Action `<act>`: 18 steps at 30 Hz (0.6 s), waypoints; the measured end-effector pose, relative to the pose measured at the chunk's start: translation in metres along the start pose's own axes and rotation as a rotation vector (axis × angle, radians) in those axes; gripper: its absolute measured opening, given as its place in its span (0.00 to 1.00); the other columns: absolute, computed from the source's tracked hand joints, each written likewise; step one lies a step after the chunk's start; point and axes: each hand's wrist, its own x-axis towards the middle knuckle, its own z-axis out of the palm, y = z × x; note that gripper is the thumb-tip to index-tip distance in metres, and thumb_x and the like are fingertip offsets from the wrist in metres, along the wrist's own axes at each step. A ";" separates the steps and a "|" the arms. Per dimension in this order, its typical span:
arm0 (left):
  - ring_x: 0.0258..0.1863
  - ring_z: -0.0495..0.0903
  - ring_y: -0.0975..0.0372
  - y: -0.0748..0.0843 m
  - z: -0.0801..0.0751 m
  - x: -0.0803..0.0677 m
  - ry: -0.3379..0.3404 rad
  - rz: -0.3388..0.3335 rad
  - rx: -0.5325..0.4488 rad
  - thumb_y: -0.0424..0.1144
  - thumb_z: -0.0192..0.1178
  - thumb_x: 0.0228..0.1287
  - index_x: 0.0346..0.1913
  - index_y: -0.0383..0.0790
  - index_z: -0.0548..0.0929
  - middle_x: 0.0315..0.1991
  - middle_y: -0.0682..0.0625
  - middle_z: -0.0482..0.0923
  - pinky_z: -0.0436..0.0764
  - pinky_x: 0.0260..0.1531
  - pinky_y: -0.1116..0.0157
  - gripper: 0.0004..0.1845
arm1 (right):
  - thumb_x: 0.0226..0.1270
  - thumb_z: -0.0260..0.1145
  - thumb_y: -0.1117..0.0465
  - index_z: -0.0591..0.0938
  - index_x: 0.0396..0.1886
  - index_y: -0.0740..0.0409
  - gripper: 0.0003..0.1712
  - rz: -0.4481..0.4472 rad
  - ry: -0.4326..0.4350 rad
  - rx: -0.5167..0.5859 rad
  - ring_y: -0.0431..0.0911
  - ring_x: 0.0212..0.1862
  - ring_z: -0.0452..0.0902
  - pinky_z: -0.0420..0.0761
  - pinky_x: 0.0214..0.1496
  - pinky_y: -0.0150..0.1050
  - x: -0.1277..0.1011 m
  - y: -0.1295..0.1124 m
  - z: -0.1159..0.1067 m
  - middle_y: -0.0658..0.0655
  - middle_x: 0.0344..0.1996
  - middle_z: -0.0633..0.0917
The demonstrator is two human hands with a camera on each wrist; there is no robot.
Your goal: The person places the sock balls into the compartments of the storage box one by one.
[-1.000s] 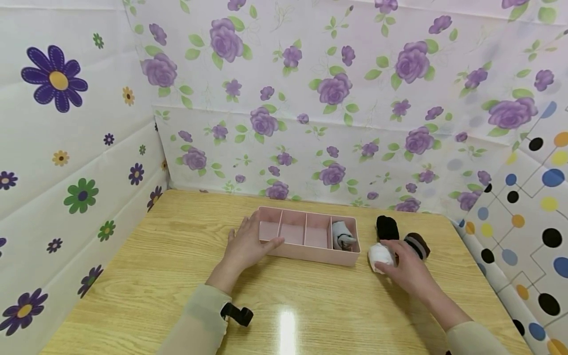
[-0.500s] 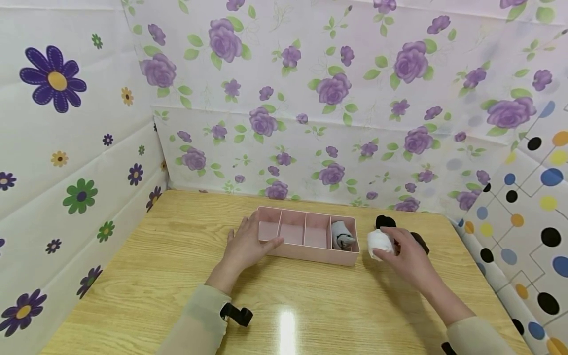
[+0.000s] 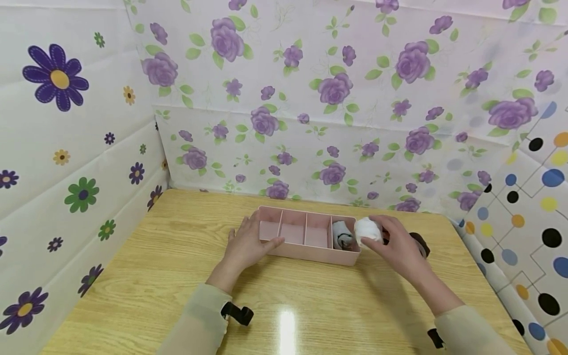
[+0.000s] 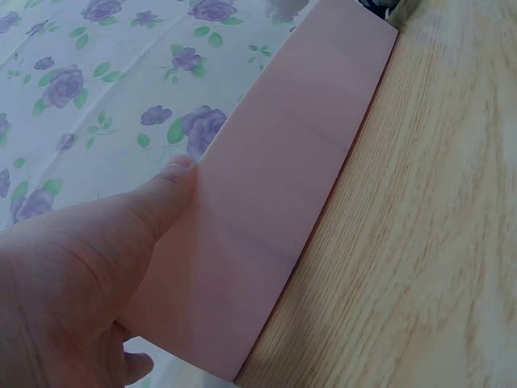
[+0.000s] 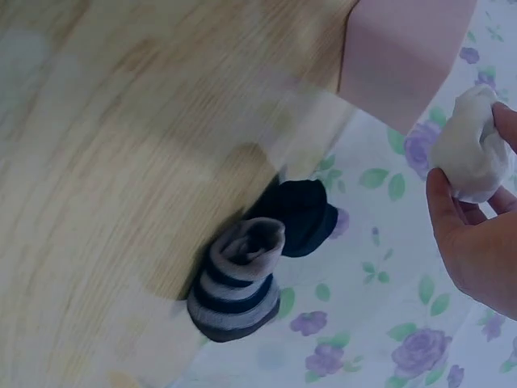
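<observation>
Flowered sheeting (image 3: 306, 103) is hanging behind the desk (image 3: 328, 305). My left hand (image 3: 247, 248) is holding the pink box (image 3: 310, 254). My right hand (image 3: 399, 249), cut off in its wrist view, is pinching a white cloth (image 3: 367, 231) near the box's right end, mostly hiding the black sock (image 5: 303, 222) from the head camera.

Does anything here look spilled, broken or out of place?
Nothing stands out. The pink box stands upright with no visible damage, the left hand at its left end. A grey bundle sits in its rightmost compartment, the right hand holds a white bundle, and no spill shows.
</observation>
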 end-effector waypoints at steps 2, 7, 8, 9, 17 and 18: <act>0.88 0.49 0.39 0.000 0.000 0.000 0.001 0.002 0.004 0.79 0.61 0.69 0.91 0.37 0.44 0.89 0.37 0.53 0.48 0.79 0.26 0.67 | 0.79 0.76 0.53 0.73 0.81 0.62 0.39 -0.001 -0.005 0.012 0.65 0.66 0.78 0.84 0.64 0.64 0.003 -0.003 0.003 0.70 0.73 0.73; 0.88 0.49 0.39 0.000 0.000 0.000 -0.003 -0.002 0.005 0.79 0.61 0.70 0.91 0.37 0.44 0.89 0.37 0.53 0.48 0.79 0.26 0.67 | 0.79 0.76 0.51 0.72 0.83 0.58 0.40 0.008 -0.015 0.035 0.63 0.66 0.78 0.84 0.64 0.62 0.009 -0.012 0.010 0.66 0.75 0.73; 0.88 0.48 0.39 0.000 0.000 0.001 -0.005 -0.003 0.004 0.79 0.61 0.70 0.91 0.37 0.44 0.89 0.37 0.52 0.48 0.79 0.26 0.67 | 0.79 0.76 0.51 0.73 0.83 0.58 0.40 0.007 -0.014 0.041 0.63 0.66 0.78 0.84 0.64 0.62 0.010 -0.014 0.012 0.66 0.75 0.73; 0.88 0.49 0.39 0.000 0.000 0.001 -0.005 -0.004 0.004 0.79 0.61 0.70 0.91 0.37 0.44 0.89 0.37 0.52 0.48 0.79 0.26 0.67 | 0.78 0.76 0.52 0.73 0.83 0.58 0.40 0.006 -0.014 0.050 0.63 0.67 0.78 0.84 0.64 0.61 0.011 -0.016 0.013 0.66 0.76 0.72; 0.88 0.49 0.39 0.000 0.000 0.000 -0.005 -0.006 -0.002 0.77 0.62 0.70 0.91 0.38 0.43 0.88 0.37 0.53 0.48 0.79 0.26 0.66 | 0.78 0.76 0.54 0.72 0.83 0.57 0.39 -0.003 -0.031 0.101 0.61 0.67 0.78 0.83 0.69 0.59 0.020 -0.030 0.027 0.64 0.76 0.72; 0.88 0.49 0.39 0.000 0.000 0.000 -0.006 -0.007 -0.004 0.77 0.62 0.70 0.91 0.38 0.43 0.89 0.37 0.52 0.47 0.79 0.26 0.66 | 0.78 0.77 0.54 0.73 0.82 0.57 0.39 -0.005 -0.032 0.102 0.61 0.67 0.78 0.83 0.69 0.59 0.021 -0.031 0.029 0.64 0.76 0.72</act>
